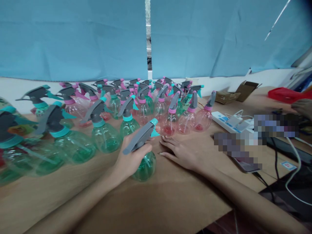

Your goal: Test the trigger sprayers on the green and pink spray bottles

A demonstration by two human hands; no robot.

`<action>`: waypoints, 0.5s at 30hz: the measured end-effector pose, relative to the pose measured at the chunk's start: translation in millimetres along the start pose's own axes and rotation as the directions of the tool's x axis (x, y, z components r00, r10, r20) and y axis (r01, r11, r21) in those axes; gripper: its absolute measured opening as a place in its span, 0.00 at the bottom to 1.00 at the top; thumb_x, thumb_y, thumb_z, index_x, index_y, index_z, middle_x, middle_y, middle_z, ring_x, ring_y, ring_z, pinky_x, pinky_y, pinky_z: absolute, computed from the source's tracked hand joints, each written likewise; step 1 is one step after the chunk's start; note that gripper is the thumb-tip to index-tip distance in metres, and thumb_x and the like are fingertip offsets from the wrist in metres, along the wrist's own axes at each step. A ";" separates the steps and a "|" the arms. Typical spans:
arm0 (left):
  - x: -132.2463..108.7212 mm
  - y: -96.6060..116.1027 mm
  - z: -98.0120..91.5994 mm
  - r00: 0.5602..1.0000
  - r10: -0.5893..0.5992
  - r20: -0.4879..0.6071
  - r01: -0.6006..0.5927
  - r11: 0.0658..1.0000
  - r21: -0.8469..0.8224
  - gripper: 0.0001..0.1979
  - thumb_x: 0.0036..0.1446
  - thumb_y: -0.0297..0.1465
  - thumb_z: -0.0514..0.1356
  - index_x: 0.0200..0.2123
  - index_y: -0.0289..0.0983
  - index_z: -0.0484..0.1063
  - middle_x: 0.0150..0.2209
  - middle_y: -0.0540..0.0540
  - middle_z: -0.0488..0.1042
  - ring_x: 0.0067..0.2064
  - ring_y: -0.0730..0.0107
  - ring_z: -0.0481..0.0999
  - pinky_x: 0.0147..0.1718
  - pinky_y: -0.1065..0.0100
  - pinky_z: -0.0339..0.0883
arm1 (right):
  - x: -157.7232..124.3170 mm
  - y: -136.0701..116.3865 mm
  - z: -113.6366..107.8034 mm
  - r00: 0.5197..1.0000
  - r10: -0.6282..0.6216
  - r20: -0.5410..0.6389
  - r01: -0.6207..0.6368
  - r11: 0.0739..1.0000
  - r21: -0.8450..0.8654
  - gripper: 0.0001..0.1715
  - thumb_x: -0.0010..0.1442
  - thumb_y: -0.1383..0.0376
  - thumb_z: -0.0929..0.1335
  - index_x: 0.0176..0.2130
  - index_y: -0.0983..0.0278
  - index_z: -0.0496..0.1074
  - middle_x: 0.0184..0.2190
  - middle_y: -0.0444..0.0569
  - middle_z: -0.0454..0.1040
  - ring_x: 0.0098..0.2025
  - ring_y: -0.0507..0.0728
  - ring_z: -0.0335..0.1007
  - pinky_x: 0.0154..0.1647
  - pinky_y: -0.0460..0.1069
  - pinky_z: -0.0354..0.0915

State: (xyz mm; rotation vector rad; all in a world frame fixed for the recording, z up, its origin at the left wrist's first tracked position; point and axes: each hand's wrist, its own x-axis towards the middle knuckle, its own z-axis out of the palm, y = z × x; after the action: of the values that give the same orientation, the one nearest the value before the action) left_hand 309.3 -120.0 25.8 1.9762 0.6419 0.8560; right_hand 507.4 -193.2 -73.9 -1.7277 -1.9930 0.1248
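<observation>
My left hand (133, 154) is wrapped round the neck of a green spray bottle (145, 169) with a grey trigger head and a turquoise nozzle. The bottle is upright, low over or on the table; its far side is hidden by my fingers. To its right, my right hand (181, 152) lies flat on the tabletop with its fingers apart, holding nothing. Just beyond my hands stand another green spray bottle (129, 125) and a pink spray bottle (169, 123).
Several more green and pink spray bottles (106, 138) fill the table (170, 198) at left and back. On the right are a white power strip (229, 123) with cables, a phone-like device partly blurred out, an open cardboard box (246, 91) and another person's hand (302, 106).
</observation>
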 end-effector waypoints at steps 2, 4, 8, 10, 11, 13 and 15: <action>0.2 1.6 0.4 1.000 -0.010 0.010 0.010 1.000 -0.030 0.09 0.46 0.27 0.56 0.33 0.41 0.71 0.31 0.52 0.74 0.42 0.65 0.75 0.40 0.66 0.68 | 0.0 -0.3 -1.0 1.000 0.005 0.012 -0.005 1.000 -0.002 0.33 0.63 0.49 0.60 0.60 0.64 0.61 0.61 0.55 0.60 0.63 0.61 0.53 0.63 0.60 0.53; 0.2 2.9 0.6 1.000 -0.013 0.016 0.014 0.998 -0.056 0.09 0.46 0.27 0.56 0.34 0.41 0.71 0.32 0.52 0.73 0.43 0.65 0.75 0.42 0.66 0.67 | 0.0 -0.7 -2.1 1.000 0.001 0.015 -0.001 1.000 0.006 0.33 0.63 0.49 0.60 0.60 0.64 0.61 0.61 0.55 0.60 0.63 0.62 0.53 0.63 0.60 0.53; -0.4 3.1 0.3 1.000 -0.006 0.005 0.006 0.999 -0.033 0.07 0.46 0.28 0.56 0.31 0.41 0.70 0.28 0.54 0.70 0.35 0.68 0.74 0.38 0.66 0.67 | 0.1 -0.6 -2.9 1.000 -0.011 0.006 0.011 1.000 0.016 0.32 0.63 0.49 0.60 0.60 0.63 0.61 0.61 0.54 0.61 0.63 0.62 0.54 0.62 0.61 0.55; -0.8 2.2 -0.3 1.000 0.001 -0.025 0.000 0.999 0.033 0.03 0.46 0.28 0.56 0.27 0.41 0.68 0.22 0.55 0.65 0.27 0.70 0.69 0.29 0.68 0.64 | 0.2 -0.1 -2.7 1.000 -0.007 0.011 0.007 1.000 0.011 0.33 0.63 0.48 0.60 0.60 0.63 0.61 0.61 0.54 0.61 0.63 0.62 0.54 0.62 0.61 0.54; -1.0 1.8 -0.5 0.999 0.007 -0.042 -0.005 0.998 0.062 0.02 0.45 0.28 0.55 0.25 0.41 0.67 0.20 0.55 0.62 0.25 0.71 0.66 0.25 0.69 0.62 | 0.3 0.1 -2.5 1.000 -0.005 0.013 0.005 1.000 0.010 0.33 0.62 0.48 0.60 0.60 0.63 0.61 0.61 0.54 0.61 0.63 0.62 0.54 0.62 0.60 0.54; -1.5 0.9 -0.9 0.998 0.014 -0.061 -0.008 0.995 0.095 0.01 0.45 0.29 0.55 0.24 0.41 0.66 0.19 0.55 0.59 0.23 0.72 0.62 0.22 0.69 0.57 | 0.4 0.5 -2.2 1.000 -0.003 0.016 0.003 1.000 0.014 0.33 0.62 0.48 0.60 0.60 0.64 0.61 0.61 0.55 0.60 0.63 0.62 0.54 0.62 0.60 0.54; -2.2 0.2 -0.7 0.998 0.002 -0.063 0.003 0.996 0.091 0.02 0.46 0.29 0.56 0.26 0.41 0.68 0.20 0.55 0.60 0.24 0.71 0.63 0.23 0.69 0.58 | 0.6 0.6 -2.1 1.000 -0.003 0.013 0.002 1.000 0.019 0.33 0.62 0.48 0.60 0.60 0.64 0.61 0.61 0.55 0.60 0.63 0.62 0.54 0.63 0.60 0.54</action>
State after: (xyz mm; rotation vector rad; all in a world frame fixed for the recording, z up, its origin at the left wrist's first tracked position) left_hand 307.3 -121.3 25.5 2.0372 0.7297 0.9060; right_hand 508.8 -193.0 -72.1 -1.7168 -1.9971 0.1541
